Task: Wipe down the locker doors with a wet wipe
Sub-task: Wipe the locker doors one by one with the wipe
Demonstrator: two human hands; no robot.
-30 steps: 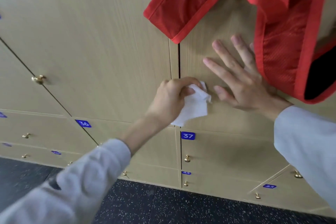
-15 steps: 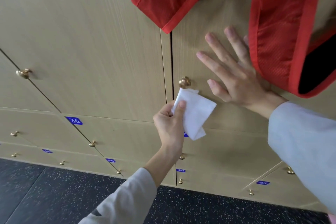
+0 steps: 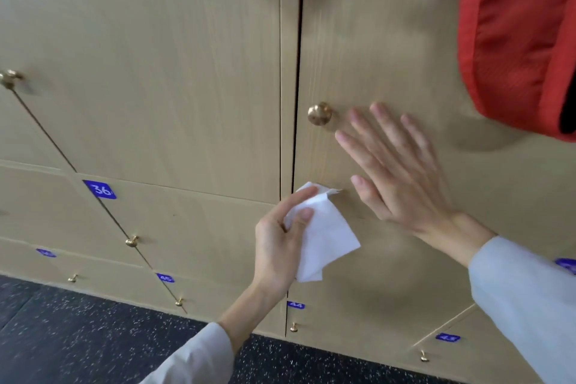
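Note:
A wall of beige wood-grain locker doors fills the view. My left hand pinches a white wet wipe between thumb and fingers, low on the door with the brass knob, near its lower left corner. My right hand lies with straight, spread fingers on that same door, just right of the knob and above the wipe.
A red fabric bag hangs over the door's upper right, close above my right hand. Smaller lockers with brass knobs and blue number tags such as 36 run below. Dark speckled floor lies at the bottom.
My left hand with the wipe has dropped from the knob down to the door's lower edge. My right hand has slid lower on the door, and the view has shifted.

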